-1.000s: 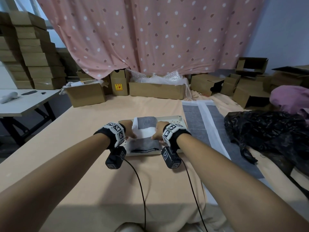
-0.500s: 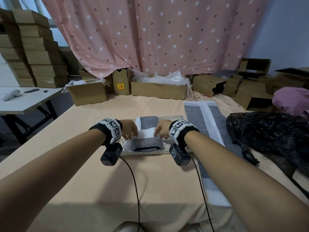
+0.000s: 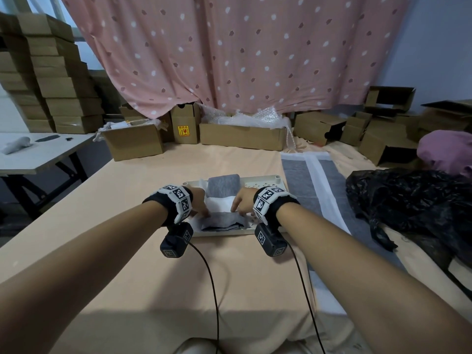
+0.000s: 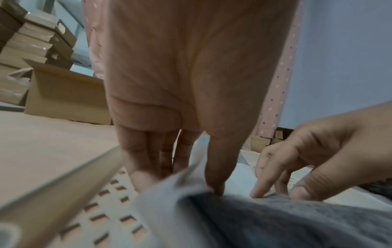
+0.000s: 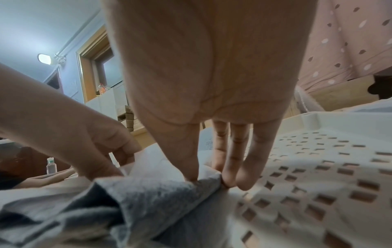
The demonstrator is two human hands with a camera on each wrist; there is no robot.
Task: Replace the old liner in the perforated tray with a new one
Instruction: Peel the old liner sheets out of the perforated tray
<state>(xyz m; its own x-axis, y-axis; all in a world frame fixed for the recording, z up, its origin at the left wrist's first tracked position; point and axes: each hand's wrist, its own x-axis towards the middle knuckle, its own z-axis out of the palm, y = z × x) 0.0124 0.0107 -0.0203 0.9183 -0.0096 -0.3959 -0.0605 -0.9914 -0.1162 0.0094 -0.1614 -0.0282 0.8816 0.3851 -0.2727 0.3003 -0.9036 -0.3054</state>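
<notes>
A cream perforated tray [image 3: 268, 183] lies on the peach sheet in front of me. In it sits the old liner [image 3: 221, 221], a grey and white pad folded into a narrow bundle down the tray's middle. My left hand [image 3: 204, 213] pinches the old liner's left edge [image 4: 275, 223] between thumb and fingers [image 4: 144, 182]. My right hand [image 3: 236, 209] pinches the right fold [image 5: 159, 193] the same way, fingertips [image 5: 229, 181] resting on the tray floor [image 5: 318, 167]. A new liner [image 3: 314, 180] lies flat on the sheet just right of the tray.
A crumpled black plastic bag [image 3: 408, 200] lies right of the new liner, with a purple cloth [image 3: 447, 149] behind it. Cardboard boxes [image 3: 242, 136] line the far edge under a pink curtain. A white table [image 3: 38, 154] stands at the left.
Both hands have drawn the liner's fold a little toward me, bunching the near grey part. The far grey section stays in place.
</notes>
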